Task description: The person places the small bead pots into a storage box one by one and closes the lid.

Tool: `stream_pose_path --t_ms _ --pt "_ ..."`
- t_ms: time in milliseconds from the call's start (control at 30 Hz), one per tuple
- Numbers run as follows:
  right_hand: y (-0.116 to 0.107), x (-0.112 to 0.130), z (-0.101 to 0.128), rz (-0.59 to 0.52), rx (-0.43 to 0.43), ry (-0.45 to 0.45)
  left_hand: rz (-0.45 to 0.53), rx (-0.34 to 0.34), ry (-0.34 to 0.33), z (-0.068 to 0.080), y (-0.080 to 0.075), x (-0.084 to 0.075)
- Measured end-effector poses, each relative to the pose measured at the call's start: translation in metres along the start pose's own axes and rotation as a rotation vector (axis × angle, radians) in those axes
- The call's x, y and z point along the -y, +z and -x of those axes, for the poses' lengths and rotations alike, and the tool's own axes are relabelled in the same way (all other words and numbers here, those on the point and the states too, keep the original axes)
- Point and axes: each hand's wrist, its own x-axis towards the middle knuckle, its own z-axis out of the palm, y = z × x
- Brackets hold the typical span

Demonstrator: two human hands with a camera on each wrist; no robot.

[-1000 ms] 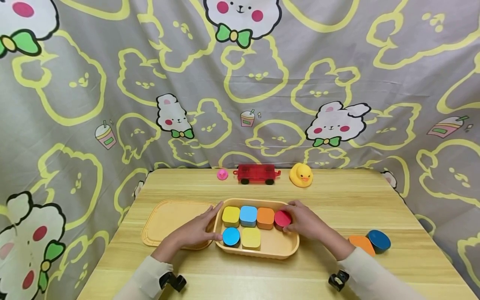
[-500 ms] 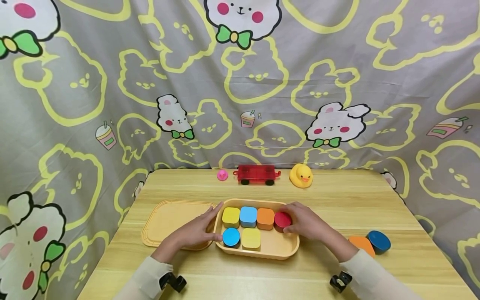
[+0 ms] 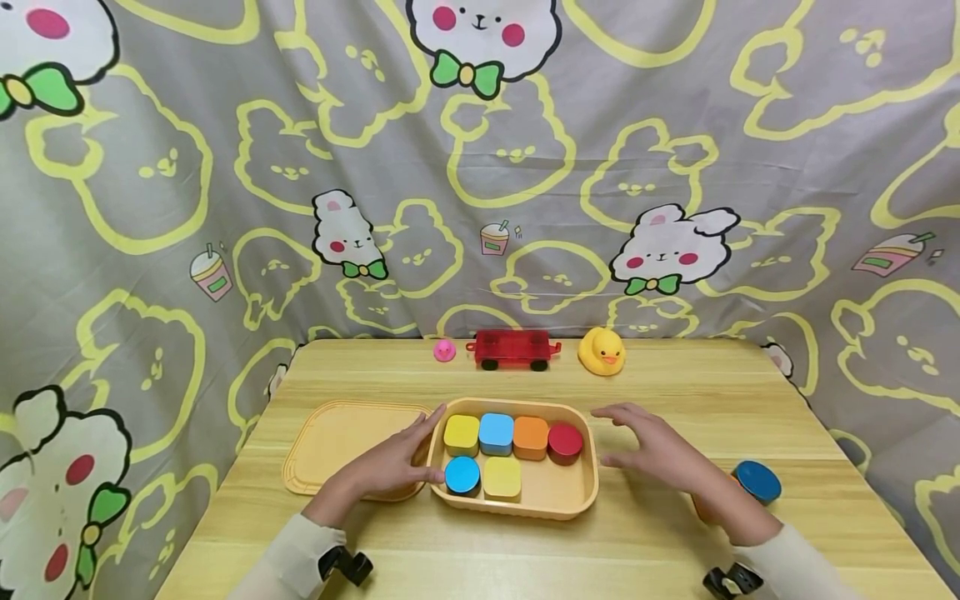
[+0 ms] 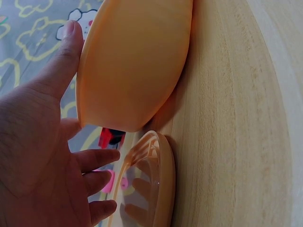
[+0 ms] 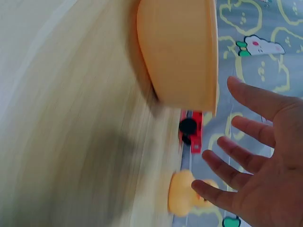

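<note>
A pale orange box [image 3: 551,507] stands on the table, seen from the side in both wrist views. Its back row holds a yellow block [image 3: 461,434], a light blue block [image 3: 497,432], an orange block [image 3: 531,437] and a round red block [image 3: 566,442]. In front are a round blue block [image 3: 462,474] and another yellow block [image 3: 502,477]. My left hand [image 3: 386,461] rests thumb and forefinger against the box's left end, other fingers extended. My right hand [image 3: 656,447] hovers just right of the box, fingers spread, holding nothing.
The matching lid [image 3: 337,446] lies left of the box, partly behind my left hand. A round dark blue block [image 3: 757,481] sits right of my right forearm, which mostly hides an orange block. Behind stand a pink duck [image 3: 444,350], red toy wagon [image 3: 513,348] and yellow duck [image 3: 602,351].
My right hand has let go of the round red block and moved right, out of the box. The red block stays in the back row. My left hand has not moved.
</note>
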Motion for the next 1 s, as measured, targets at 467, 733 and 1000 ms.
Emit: stream_pose_path --t_ms 467,733,1000 --pt "-0.029 -0.030 0.054 0.068 -0.040 0.016 0.000 0.000 0.010 0.000 0.000 0.001" --pt "-0.040 -0.055 0.082 0.129 -0.028 0.055 -0.004 -0.003 0.007 0.000 0.001 0.001" --pt "-0.046 -0.076 0.100 0.154 0.004 0.082 -0.005 -0.002 0.007 0.000 0.000 0.001"
